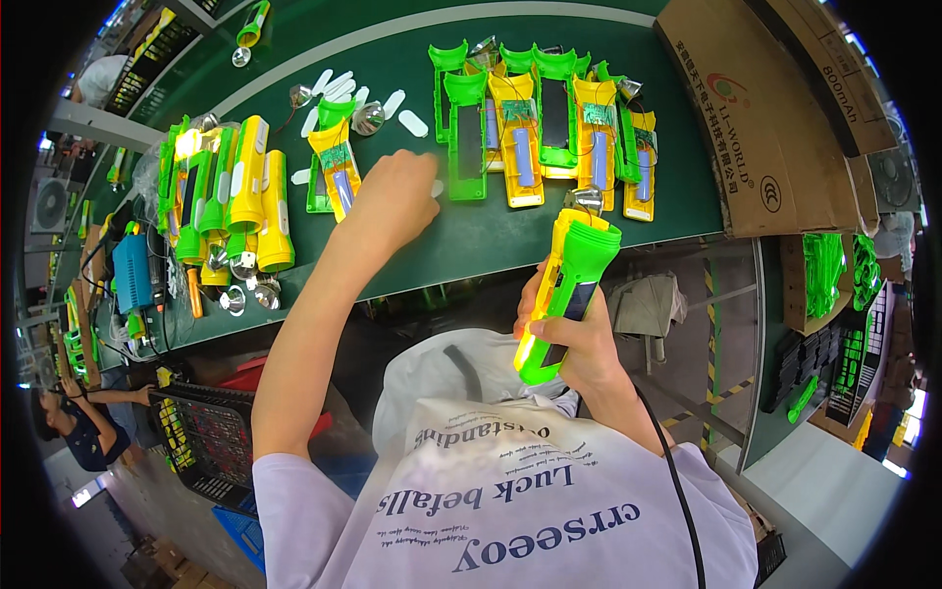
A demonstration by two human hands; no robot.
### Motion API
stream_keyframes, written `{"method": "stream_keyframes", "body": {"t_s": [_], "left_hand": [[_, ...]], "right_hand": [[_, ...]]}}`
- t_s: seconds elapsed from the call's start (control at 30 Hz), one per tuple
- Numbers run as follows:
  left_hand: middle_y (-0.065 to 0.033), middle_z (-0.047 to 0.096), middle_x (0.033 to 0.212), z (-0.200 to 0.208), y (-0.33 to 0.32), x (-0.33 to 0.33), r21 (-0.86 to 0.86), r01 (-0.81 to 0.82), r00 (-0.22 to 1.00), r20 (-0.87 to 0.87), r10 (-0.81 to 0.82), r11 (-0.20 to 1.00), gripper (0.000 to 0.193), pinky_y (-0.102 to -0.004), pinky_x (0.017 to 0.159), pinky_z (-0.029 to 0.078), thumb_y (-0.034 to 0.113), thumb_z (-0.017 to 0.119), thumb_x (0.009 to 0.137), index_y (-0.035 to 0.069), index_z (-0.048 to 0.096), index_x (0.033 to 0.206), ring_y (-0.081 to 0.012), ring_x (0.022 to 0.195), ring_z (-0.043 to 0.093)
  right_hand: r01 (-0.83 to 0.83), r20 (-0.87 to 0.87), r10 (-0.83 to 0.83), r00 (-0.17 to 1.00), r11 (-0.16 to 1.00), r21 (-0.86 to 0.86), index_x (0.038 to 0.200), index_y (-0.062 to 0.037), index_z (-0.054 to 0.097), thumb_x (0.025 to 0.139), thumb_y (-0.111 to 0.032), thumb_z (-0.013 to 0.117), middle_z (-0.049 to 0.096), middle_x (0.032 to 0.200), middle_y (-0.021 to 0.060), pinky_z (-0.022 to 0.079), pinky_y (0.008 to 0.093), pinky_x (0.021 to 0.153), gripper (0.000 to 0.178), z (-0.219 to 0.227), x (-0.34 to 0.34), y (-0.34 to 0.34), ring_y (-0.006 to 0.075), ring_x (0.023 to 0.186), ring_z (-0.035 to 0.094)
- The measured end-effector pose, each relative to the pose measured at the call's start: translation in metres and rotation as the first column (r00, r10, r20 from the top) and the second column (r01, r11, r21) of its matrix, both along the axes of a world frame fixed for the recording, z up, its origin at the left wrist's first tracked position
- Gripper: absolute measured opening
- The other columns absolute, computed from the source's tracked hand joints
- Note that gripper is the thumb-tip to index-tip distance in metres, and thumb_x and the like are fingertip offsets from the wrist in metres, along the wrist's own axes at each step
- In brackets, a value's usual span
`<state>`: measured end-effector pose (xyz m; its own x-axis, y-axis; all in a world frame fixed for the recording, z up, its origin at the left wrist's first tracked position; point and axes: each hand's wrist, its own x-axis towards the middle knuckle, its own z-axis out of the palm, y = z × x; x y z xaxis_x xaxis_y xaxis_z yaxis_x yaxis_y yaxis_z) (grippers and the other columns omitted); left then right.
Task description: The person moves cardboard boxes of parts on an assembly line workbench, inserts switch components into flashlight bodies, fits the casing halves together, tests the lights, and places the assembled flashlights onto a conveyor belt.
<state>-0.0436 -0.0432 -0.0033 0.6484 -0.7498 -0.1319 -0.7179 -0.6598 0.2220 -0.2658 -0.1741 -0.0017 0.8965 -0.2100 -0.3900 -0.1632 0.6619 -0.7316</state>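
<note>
My right hand (pixel 589 353) is wrapped round a green-and-yellow flashlight (pixel 569 294), held tilted in front of my body at the bench's near edge. At the flashlight's upper end shows a silvery reflector (pixel 585 200). Over the bench, my left hand (pixel 394 196) is closed, with its fingertips bent down; a small whitish bit shows beside them, and I cannot make out what they hold. Just left of that hand stands an opened yellow flashlight shell (pixel 336 167) with a circuit board and a battery. Several white oval strips (pixel 412 123) lie beyond it.
Several open flashlight shells (pixel 523 147) stand in a row on the green bench (pixel 412 257). Closed flashlights (pixel 250 177) are piled at the left, near a blue device (pixel 132 273). A cardboard box (pixel 716 118) borders the right side. Far left, another person (pixel 93 432) is at work.
</note>
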Motion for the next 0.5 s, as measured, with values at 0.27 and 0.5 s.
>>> {"method": "stream_keyframes", "body": {"t_s": [0.27, 0.5], "left_hand": [[-0.0203, 0.061, 0.09, -0.0103, -0.0051, -0.0034, -0.035, 0.145, 0.985, 0.103, -0.141, 0.989, 0.033, -0.0462, 0.08, 0.05, -0.002, 0.064, 0.07, -0.004, 0.054, 0.101, -0.0382, 0.088, 0.062], [-0.0225, 0.06, 0.089, -0.0006, -0.0083, -0.0002, 0.095, 0.101, 0.994, -0.04, -0.097, 0.99, 0.039, -0.0466, 0.079, 0.05, 0.003, 0.064, 0.07, -0.004, 0.051, 0.106, -0.0406, 0.089, 0.061]], "right_hand": [[-0.029, 0.004, 0.029, 1.0, 1.0, -0.002, 0.117, -0.0031, 0.043, 0.061, 0.009, 0.058, 0.056, 0.087, 0.0108, 0.053, 0.0386, 0.068, 0.06, -0.0013, -0.0007, 0.0017, 0.0234, 0.075, 0.06], [-0.038, -0.018, 0.038, 0.999, 0.999, -0.01, 0.116, -0.0028, 0.042, 0.061, 0.008, 0.058, 0.057, 0.087, 0.0105, 0.054, 0.0385, 0.068, 0.059, 0.001, -0.002, 0.0024, 0.0234, 0.075, 0.061]]}}
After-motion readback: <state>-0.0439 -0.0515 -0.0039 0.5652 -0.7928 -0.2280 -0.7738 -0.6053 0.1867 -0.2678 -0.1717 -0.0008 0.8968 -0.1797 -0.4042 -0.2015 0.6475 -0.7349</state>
